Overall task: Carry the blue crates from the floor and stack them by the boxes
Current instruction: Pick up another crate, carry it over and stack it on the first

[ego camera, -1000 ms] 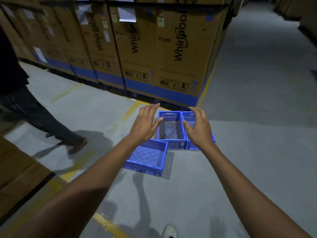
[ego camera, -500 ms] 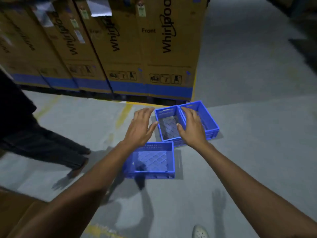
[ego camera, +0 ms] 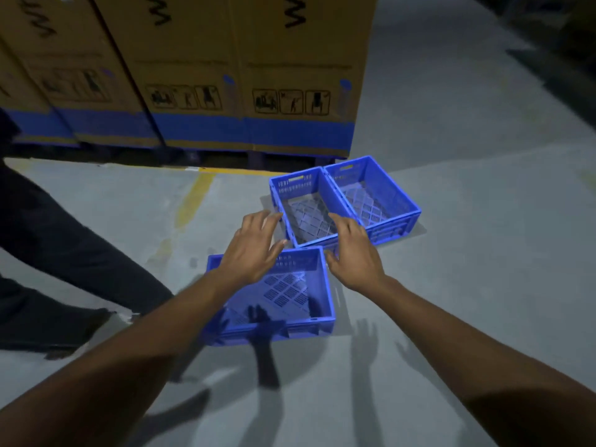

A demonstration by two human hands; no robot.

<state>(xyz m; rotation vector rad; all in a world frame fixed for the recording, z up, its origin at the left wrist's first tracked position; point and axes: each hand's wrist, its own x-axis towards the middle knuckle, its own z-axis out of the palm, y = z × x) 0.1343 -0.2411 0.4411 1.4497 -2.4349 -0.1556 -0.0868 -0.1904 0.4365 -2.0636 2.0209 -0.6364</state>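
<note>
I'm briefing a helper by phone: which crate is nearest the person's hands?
Find the wall of cardboard boxes; two blue crates sit side by side at its right corner. The nearest crate stands alone, closer to the camera, under the left hand.

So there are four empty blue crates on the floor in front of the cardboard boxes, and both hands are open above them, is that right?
Not quite: the head view shows three blue crates, not four: one near and two side by side. The rest holds: they are empty, on the floor before the cardboard boxes, with the left hand and right hand open above them.
</note>
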